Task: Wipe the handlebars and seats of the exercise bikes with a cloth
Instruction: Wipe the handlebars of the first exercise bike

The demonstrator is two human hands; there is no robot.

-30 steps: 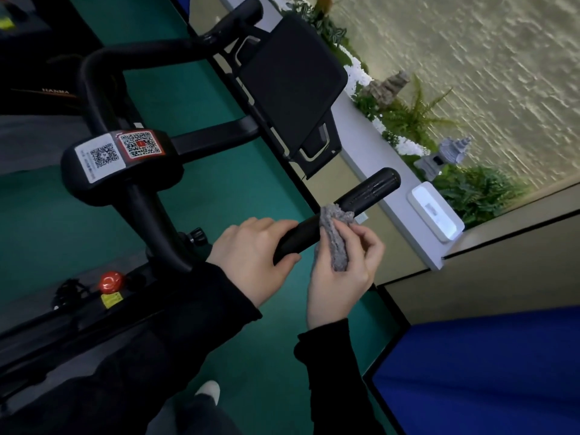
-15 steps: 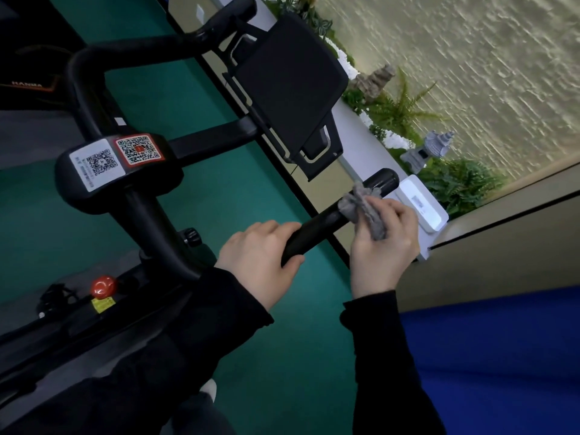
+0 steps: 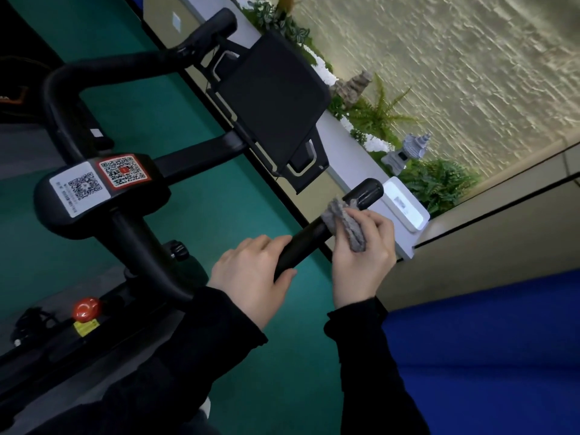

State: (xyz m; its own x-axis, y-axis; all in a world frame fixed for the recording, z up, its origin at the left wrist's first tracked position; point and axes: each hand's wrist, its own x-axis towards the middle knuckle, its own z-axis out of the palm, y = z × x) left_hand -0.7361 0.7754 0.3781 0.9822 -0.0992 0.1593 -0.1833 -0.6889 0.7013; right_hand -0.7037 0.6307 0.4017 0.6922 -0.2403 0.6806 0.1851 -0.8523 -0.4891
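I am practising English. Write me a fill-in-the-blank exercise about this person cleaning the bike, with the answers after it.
1. The right hand presses a ____ cloth on the handlebar.
2. The left hand grips the same bar without any ____.
3. The round knob at lower left is ____.
4. The QR stickers on the centre pad number ____.
Answers: grey, cloth, red, two.
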